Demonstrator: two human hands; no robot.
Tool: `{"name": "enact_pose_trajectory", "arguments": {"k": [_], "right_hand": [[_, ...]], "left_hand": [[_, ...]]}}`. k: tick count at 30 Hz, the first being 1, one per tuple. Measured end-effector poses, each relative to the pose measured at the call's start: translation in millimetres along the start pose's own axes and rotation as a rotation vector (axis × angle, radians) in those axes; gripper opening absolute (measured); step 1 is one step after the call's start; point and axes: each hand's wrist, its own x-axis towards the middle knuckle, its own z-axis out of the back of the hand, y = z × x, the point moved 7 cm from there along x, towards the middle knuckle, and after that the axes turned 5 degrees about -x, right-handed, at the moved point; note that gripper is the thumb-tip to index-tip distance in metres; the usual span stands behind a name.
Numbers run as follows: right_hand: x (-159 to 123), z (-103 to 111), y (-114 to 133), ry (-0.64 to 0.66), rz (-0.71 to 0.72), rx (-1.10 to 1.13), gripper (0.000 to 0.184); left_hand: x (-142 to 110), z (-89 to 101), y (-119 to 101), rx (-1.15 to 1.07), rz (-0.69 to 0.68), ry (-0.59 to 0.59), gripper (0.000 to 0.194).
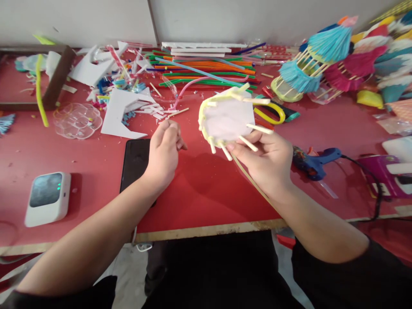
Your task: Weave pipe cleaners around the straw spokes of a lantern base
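Observation:
My right hand (267, 161) grips a white foam craft base (228, 116) by its near right edge, raised above the red table. A pale yellow pipe cleaner (203, 112) runs around part of the base's rim. Several short wooden sticks (252, 143) stand out from the edge, and a loose length of the pipe cleaner hangs toward my right wrist. To the left of the base, apart from it, my left hand (165, 148) is closed with its fingers curled in; what they hold, if anything, is hidden. Beneath that hand lies a black phone (137, 161).
Behind lie colourful pipe cleaners (206, 71), foam scraps (117, 113) and a clear bead tray (78, 121). On the right are yellow-handled scissors (273, 110), a blue glue gun (318, 164) with a cord, and a turquoise paper-covered stick model (309, 64). A white device (48, 198) sits at left.

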Motion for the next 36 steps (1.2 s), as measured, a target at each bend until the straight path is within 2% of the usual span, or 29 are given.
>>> {"name": "enact_pose_trajectory", "arguments": {"k": [2,4,8,10,13,16,17,21,28,33,36], "right_hand": [[2.4,1.5,-3.1,-0.027,-0.011,0.033,0.033],[4.2,2.6,-6.8,-0.052,-0.026,0.073,0.034],[4.7,2.2,-12.8,-0.064,-0.064,0.134,0.035],[4.1,1.5,-14.0,-0.057,-0.073,0.137,0.034],[3.9,1.3,-15.7,-0.049,-0.078,0.134,0.034],[4.5,2.2,-18.2,-0.051,-0.084,0.151,0.033],[4.6,2.6,-18.8,-0.053,-0.088,0.160,0.033],[4.5,2.9,-17.9,-0.051,-0.098,0.189,0.032],[3.9,1.8,-14.1,-0.040,-0.114,0.218,0.031],[3.9,0.7,-13.2,-0.024,-0.095,0.189,0.032],[4.1,0.5,-12.9,-0.023,-0.096,0.175,0.035]], "left_hand": [[3.4,-0.1,3.0,-0.098,0.109,-0.023,0.035],[7.1,1.7,2.0,-0.124,0.154,-0.049,0.040],[16.9,11.9,-8.9,-0.157,0.044,-0.123,0.048],[21.5,16.1,-7.3,-0.153,0.059,-0.131,0.045],[26.9,17.8,-2.3,-0.151,0.095,-0.092,0.020],[28.3,16.4,0.6,-0.181,0.117,-0.069,0.041],[27.9,14.3,1.6,-0.195,0.135,-0.051,0.042],[23.5,7.3,4.0,-0.176,0.187,0.017,0.025],[15.9,8.5,-7.7,-0.018,-0.091,0.051,0.019],[16.0,8.5,-7.1,-0.020,-0.107,0.042,0.033],[15.0,4.1,-7.6,-0.022,-0.109,0.084,0.025]]}}
